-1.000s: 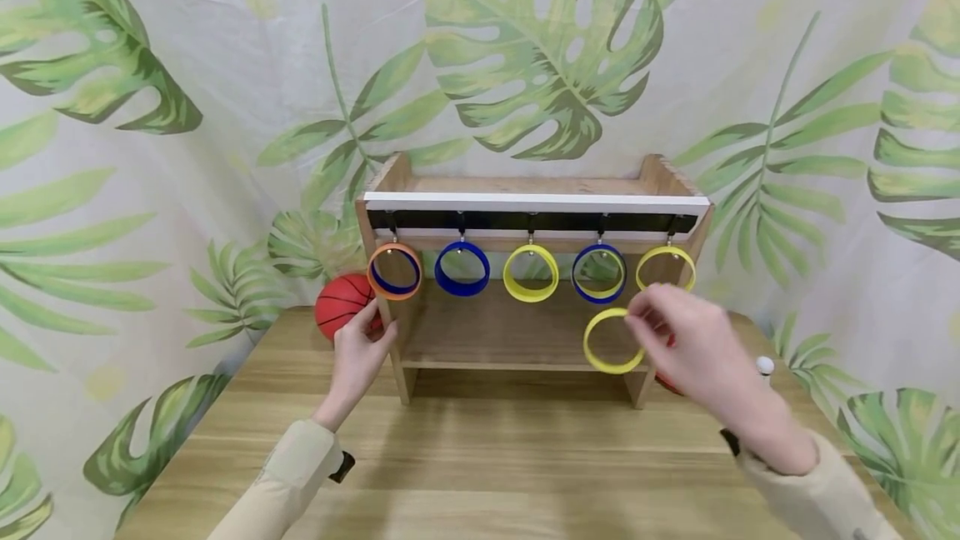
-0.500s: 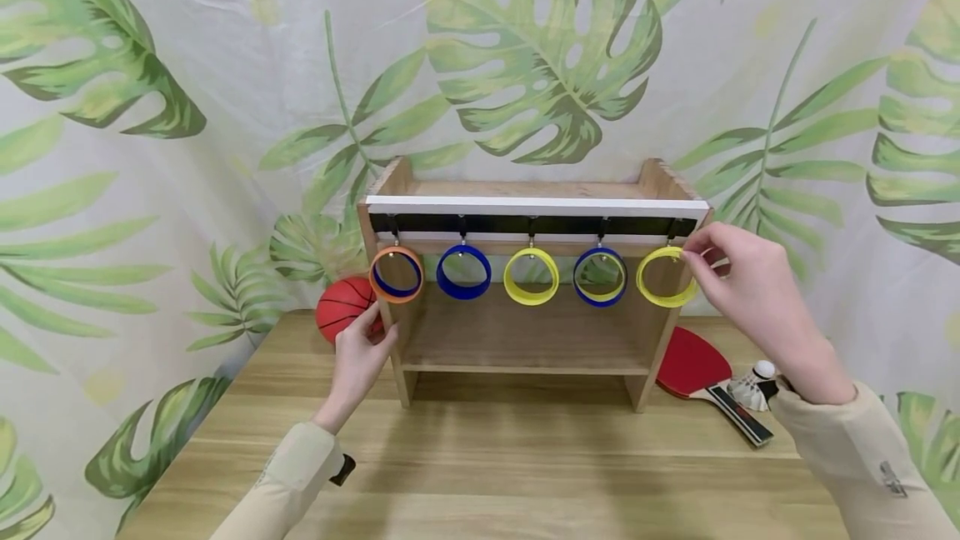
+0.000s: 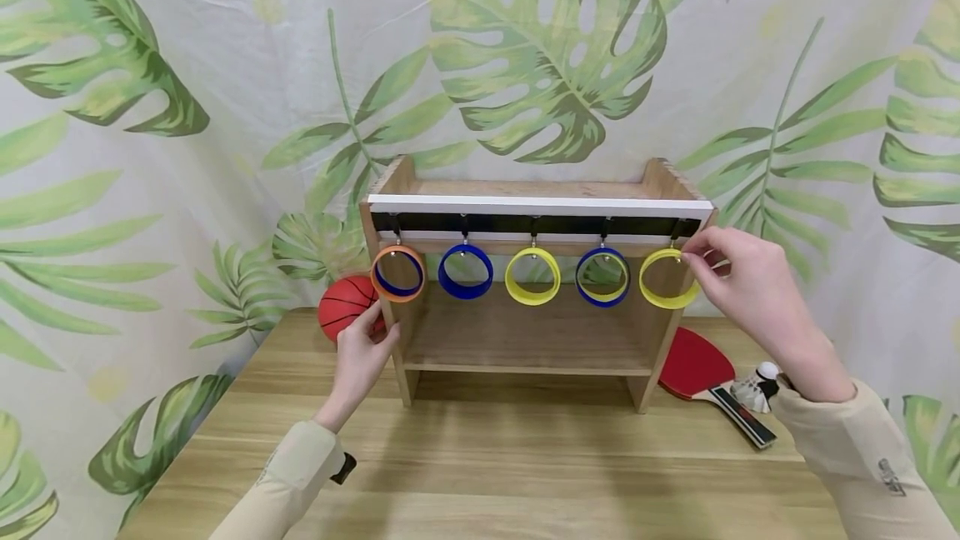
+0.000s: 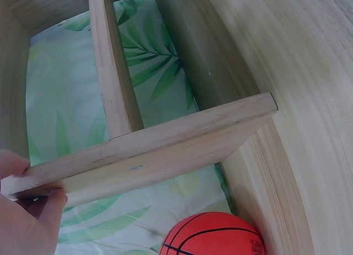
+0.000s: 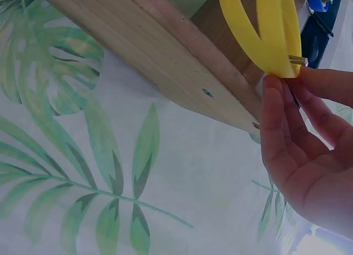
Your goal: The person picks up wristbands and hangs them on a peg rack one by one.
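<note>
A small wooden shelf unit (image 3: 525,348) stands on the table, with a row of rings hanging from hooks along its black front strip (image 3: 495,224). My left hand (image 3: 362,357) grips the edge of its left side panel (image 4: 110,155), thumb and fingers on opposite faces. At the rightmost hook, my right hand (image 3: 750,294) pinches a yellow ring (image 5: 270,28) between thumb and fingertips; two yellow bands overlap there in the right wrist view. Leftward hang a blue ring with a yellow one (image 3: 603,302), a yellow ring (image 3: 533,299), a blue ring (image 3: 466,291) and an orange ring with blue inside (image 3: 398,298).
A red basketball (image 3: 347,307) sits beside the shelf's left side. To the right, a red table tennis bat (image 3: 693,361) lies on the wooden table (image 3: 480,473) next to a white shuttlecock (image 3: 752,390). A leaf-patterned curtain (image 3: 300,65) hangs behind.
My right hand has lifted a yellow ring from below the row up and right to the rightmost hook, then stayed there. My left hand has kept its grip on the shelf.
</note>
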`<state>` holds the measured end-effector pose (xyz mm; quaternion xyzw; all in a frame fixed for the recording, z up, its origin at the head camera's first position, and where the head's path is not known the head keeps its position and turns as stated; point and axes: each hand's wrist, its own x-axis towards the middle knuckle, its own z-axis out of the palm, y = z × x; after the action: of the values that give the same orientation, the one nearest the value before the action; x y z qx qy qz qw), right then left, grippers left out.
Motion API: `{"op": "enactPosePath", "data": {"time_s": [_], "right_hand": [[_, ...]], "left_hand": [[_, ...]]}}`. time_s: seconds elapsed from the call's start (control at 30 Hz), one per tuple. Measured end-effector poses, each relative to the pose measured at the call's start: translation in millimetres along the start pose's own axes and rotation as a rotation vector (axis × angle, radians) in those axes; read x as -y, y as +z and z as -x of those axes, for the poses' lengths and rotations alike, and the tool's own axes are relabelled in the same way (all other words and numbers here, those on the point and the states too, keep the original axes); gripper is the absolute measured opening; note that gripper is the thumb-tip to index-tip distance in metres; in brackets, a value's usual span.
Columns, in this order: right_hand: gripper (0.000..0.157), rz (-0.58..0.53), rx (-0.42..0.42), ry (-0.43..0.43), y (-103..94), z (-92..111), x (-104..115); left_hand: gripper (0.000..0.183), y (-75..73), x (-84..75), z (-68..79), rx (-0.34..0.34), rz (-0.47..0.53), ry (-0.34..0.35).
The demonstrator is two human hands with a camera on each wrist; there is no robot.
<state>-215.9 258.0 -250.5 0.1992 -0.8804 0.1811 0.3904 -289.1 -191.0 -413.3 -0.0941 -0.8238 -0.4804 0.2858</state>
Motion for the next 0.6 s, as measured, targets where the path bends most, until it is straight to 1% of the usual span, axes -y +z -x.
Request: {"op": "enactPosePath", "data": {"time_s": [0.13,0.3,0.43,0.47,0.5,0.53,0.57,0.6], "right_hand": [[0.007,-0.004,0.017,0.007,-0.2,1.2,0.1],[0.008,-0.016,-0.006,0.018,-5.7,6.2,6.5],[0.01,-0.008,-0.027,-0.021,-9.5,15.1,14.9],[0.011,-0.009,-0.028,-0.037,-9.2,18.4,16.9],[0.013,-0.012,-0.029,-0.057,-7.7,22.3,18.0],[0.014,-0.017,-0.034,-0.083,-5.3,26.5,18.6],[0.015,-0.021,-0.036,-0.109,-2.1,30.8,19.2],[0.016,-0.033,-0.033,-0.13,2.0,36.0,19.3]], "left_hand": [[0.046,-2.1,0.2,-0.5,0.001,-0.004,-0.001],[0.045,-4.7,1.9,-2.0,0.009,-0.021,0.003],[0.044,-6.2,4.8,-1.2,0.038,-0.043,-0.006],[0.044,-6.3,6.3,0.4,0.036,-0.033,-0.006],[0.043,-6.1,7.8,2.6,0.02,-0.013,-0.001],[0.042,-5.5,10.2,5.3,-0.012,0.01,0.012],[0.039,-5.0,12.4,8.8,-0.057,0.037,0.033],[0.035,-4.4,14.5,12.3,-0.116,0.056,0.062]]}}
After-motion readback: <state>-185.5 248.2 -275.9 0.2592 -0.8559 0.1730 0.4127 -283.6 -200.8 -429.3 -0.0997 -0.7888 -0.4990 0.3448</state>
